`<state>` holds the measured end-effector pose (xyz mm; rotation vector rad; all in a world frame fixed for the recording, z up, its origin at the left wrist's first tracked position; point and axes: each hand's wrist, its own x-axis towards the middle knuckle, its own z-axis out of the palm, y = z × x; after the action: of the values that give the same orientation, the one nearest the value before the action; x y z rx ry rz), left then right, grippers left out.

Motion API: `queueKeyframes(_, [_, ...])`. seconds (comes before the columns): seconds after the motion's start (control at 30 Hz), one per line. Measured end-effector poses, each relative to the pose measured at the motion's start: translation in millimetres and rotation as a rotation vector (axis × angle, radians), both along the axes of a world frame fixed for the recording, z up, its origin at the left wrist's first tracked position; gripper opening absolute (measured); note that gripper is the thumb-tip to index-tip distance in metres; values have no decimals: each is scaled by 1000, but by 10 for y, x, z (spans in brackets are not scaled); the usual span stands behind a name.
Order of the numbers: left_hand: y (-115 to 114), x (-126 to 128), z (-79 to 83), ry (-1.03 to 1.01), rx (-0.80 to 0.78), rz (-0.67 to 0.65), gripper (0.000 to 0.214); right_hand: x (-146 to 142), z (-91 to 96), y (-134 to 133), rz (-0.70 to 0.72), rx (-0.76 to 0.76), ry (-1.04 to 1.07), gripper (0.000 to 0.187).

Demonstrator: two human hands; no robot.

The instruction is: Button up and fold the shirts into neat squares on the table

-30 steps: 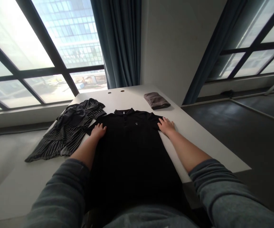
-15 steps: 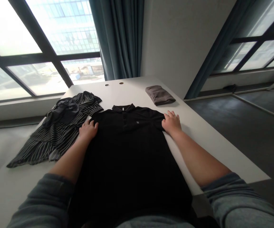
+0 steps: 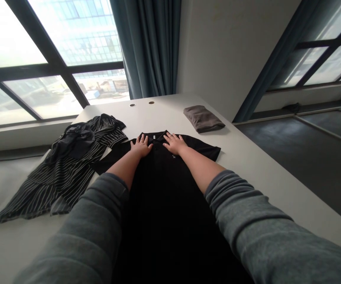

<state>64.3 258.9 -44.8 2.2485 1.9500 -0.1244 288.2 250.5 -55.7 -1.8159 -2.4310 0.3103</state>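
We've got a broad white surface (image 3: 247,157) here, smooth and matte, stretching away from us toward the windows. Laid flat down its middle is the black polo shirt (image 3: 164,205), a soft, dull knit. Its long axis runs straight from us to the far edge, with the collar (image 3: 155,135) pointing away and the hem end close under our arms. The short sleeve (image 3: 208,150) on the right fans out sideways on the surface.

To the left lies a striped shirt (image 3: 66,169), dark with thin pale lines, rumpled and bunched at its top. It sits just beside the polo's left sleeve, and whether the two touch we cannot tell. Far right, well apart, there's a folded grey-brown cloth (image 3: 203,118), a neat flat bundle.

Now the hands: the left hand (image 3: 141,145) and the right hand (image 3: 174,142) sit side by side just below the collar. Each grip is spread wide with the palm down, fingers flat on the fabric and pinching nothing. Grey sweater cuffs cover both forearms.

Smallest of all are two round holes (image 3: 132,105) near the surface's far edge.
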Motion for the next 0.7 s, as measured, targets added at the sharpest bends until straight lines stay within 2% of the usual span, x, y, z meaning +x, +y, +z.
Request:
queueKeyframes(0.17, [213,-70,-190,-63,56,-8,83,129,-122,250,31,-9,-18,74])
queueKeyframes(0.33, [358,-35,-196,-94,73,-16,84,157,-123,386,43,-1,12,71])
queueKeyframes(0.47, [280,-93,-164,-107,135,21,85,194,-53,332,-15,82,48,71])
queueKeyframes(0.57, [166,-333,-140,-89,142,31,83,406,17,227,-122,120,25,71])
queueKeyframes(0.7, [48,-864,-133,-64,98,3,78,857,-25,15,-205,78,-14,72])
